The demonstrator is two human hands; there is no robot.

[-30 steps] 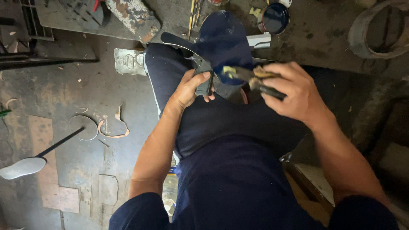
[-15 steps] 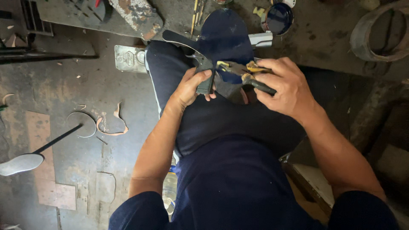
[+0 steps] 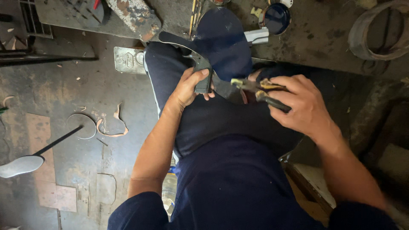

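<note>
Both bare forearms reach forward over the lap; left hand [image 3: 191,87] is curled tight, right hand [image 3: 298,104] clenched too, looks slightly blurred though.

Two hands work at twelve o'clock: left hand [image 3: 189,87], right hand [image 3: 300,106]. One pair of pliers [image 3: 260,91], one dark shoe upper [image 3: 223,42]. One round tin [image 3: 276,18] sits at one o'clock.

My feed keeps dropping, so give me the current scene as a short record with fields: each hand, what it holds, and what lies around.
left hand: grips the dark heel part of a navy shoe upper resting on the lap
right hand: holds pliers, jaws toward the shoe
seat: person sits, legs in navy trousers
floor, left: long-handled tool with pale blade, curled offcuts
bench, top: round tin with dark blue inside
</note>
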